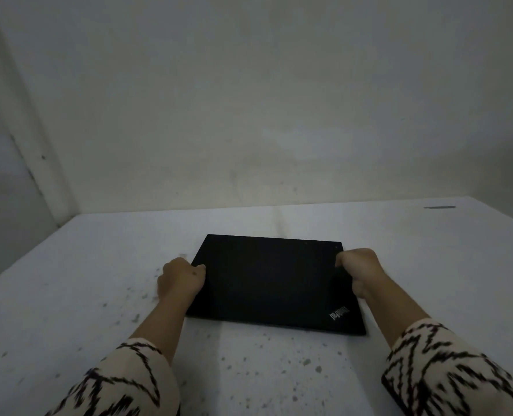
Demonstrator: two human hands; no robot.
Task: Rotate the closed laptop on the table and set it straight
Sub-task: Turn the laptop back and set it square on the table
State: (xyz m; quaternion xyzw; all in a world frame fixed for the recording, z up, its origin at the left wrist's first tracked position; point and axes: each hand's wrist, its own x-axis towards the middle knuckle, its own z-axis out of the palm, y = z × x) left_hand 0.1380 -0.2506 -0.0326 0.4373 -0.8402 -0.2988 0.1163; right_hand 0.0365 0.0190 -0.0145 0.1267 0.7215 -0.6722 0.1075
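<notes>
A closed black laptop (271, 280) lies flat on the white speckled table (84, 295), its lid logo at the near right corner. It sits slightly askew, the near edge slanting down to the right. My left hand (181, 279) grips its left edge, thumb on the lid. My right hand (358, 270) grips the right edge near the far corner, fingers curled over the side. Both forearms wear patterned cream and black sleeves.
A pale wall (249, 115) rises right behind the table, with a corner at the far left. A small dark flat strip (440, 207) lies at the table's far right. Bare tabletop surrounds the laptop on all sides.
</notes>
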